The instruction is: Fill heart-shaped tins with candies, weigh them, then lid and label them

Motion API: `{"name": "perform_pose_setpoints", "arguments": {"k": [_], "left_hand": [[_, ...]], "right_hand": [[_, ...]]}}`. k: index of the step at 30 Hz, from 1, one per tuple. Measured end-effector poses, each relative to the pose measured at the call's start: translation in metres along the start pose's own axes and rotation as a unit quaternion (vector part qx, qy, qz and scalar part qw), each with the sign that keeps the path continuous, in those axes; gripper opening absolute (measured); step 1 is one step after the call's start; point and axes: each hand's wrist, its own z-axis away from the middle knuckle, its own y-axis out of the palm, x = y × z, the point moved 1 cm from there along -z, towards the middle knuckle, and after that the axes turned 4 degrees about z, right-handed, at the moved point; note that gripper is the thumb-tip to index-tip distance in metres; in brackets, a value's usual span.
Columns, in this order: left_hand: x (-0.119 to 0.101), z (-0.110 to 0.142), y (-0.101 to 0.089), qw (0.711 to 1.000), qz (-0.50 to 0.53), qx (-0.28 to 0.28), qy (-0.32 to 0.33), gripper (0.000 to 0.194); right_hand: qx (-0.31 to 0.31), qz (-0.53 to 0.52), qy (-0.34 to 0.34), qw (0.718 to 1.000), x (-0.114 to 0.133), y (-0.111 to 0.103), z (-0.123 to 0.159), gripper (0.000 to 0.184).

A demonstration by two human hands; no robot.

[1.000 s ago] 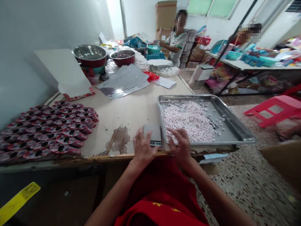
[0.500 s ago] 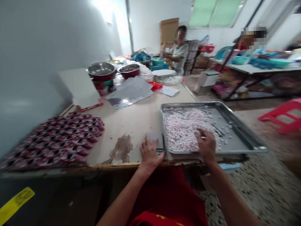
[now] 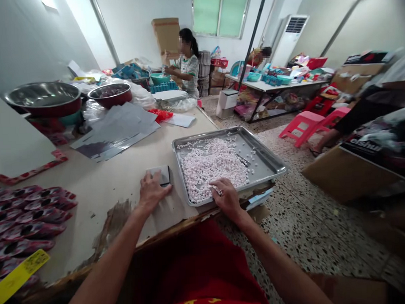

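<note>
- Presently, as I log it from the remote station: the metal tray (image 3: 272, 160) serves as landmark, lying at the near right corner of the wooden table (image 3: 123, 172), its near end jutting slightly past the table edge.
- Pink-white pellets (image 3: 209, 165): heaped in the left half of the tray, with a few strays scattered across its bare right half.
- Right hand (image 3: 226, 197): resting on the near rim of the tray, fingers curled down into the pellets; whether they pinch any pellets I cannot tell.
- Left hand (image 3: 153, 191): flat on the table just left of the tray, fingers spread and unclenched, fingertips touching the near edge of the small scale.
- Small scale (image 3: 161, 174): a flat grey slab, just beside the tray's left wall.
- Red foil packets (image 3: 28, 215): laid in rows, well to the left of the tray, near the table's front edge.
- Silver sheets (image 3: 118, 128): a loose stack beyond the tray, toward the far left.
- Two steel bowls (image 3: 110, 94): farther back still, past the sheets.
- Pink stools (image 3: 307, 121): on the speckled floor, to the right of the tray.
- A seated person (image 3: 188, 66): at the table's far end, well beyond the tray.
</note>
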Motion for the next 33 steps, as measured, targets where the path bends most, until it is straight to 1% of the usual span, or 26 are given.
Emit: {"name": "perform_pose_setpoints", "arguments": {"k": [4,6,8,10,12,14,16,19,22,24,25,27,29,31,33], "left_hand": [[0.004,-0.063,-0.011,0.999,0.030,0.026,-0.020,0.076],[0.002,-0.086,-0.016,0.999,0.031,0.029,-0.025,0.075],[0.000,-0.098,-0.018,0.999,0.024,0.025,-0.036,0.076],[-0.001,-0.095,-0.019,0.999,0.016,0.022,-0.045,0.074],[-0.002,-0.079,-0.018,0.999,0.006,0.024,-0.047,0.071],[-0.003,-0.051,-0.016,0.999,-0.005,0.026,-0.045,0.069],[-0.008,-0.015,-0.015,0.999,-0.022,0.028,-0.038,0.074],[-0.024,0.042,-0.015,0.997,-0.047,0.037,-0.048,0.079],[-0.043,0.087,-0.016,0.995,-0.047,0.041,-0.080,0.080],[-0.048,0.104,-0.017,0.995,-0.041,0.041,-0.087,0.088],[-0.047,0.109,-0.019,0.995,-0.039,0.041,-0.086,0.094],[-0.036,0.115,-0.024,0.996,-0.033,0.036,-0.079,0.106],[-0.014,0.120,-0.034,0.998,-0.027,0.014,-0.058,0.108],[0.016,0.125,-0.044,0.999,-0.027,-0.015,-0.038,0.097],[0.048,0.131,-0.055,0.998,-0.026,-0.041,-0.032,0.078]], "right_hand": [[-0.004,0.006,0.019,1.000,0.001,0.003,-0.003,0.018],[0.004,0.007,0.023,1.000,0.002,0.003,-0.003,0.018],[0.014,0.012,0.022,1.000,0.004,0.002,-0.002,0.019],[0.025,0.020,0.018,0.999,0.005,0.001,0.000,0.018],[0.032,0.023,0.016,0.999,0.006,0.000,0.002,0.017],[0.041,0.022,0.023,0.999,0.005,0.000,0.002,0.017],[0.060,0.024,0.036,0.997,0.004,0.001,0.000,0.017],[0.087,0.053,0.059,0.993,0.006,0.004,-0.006,0.018],[0.071,0.090,0.064,0.991,0.009,0.006,-0.007,0.021],[0.051,0.089,0.057,0.993,0.008,0.005,-0.007,0.022],[0.044,0.082,0.053,0.994,0.008,0.004,-0.007,0.022],[0.039,0.062,0.045,0.996,0.005,0.001,-0.007,0.022],[0.035,0.044,0.040,0.998,0.002,-0.002,-0.007,0.022],[0.027,0.024,0.045,0.998,0.000,-0.003,-0.008,0.023],[0.019,0.006,0.059,0.998,-0.002,-0.004,-0.009,0.024]]}}
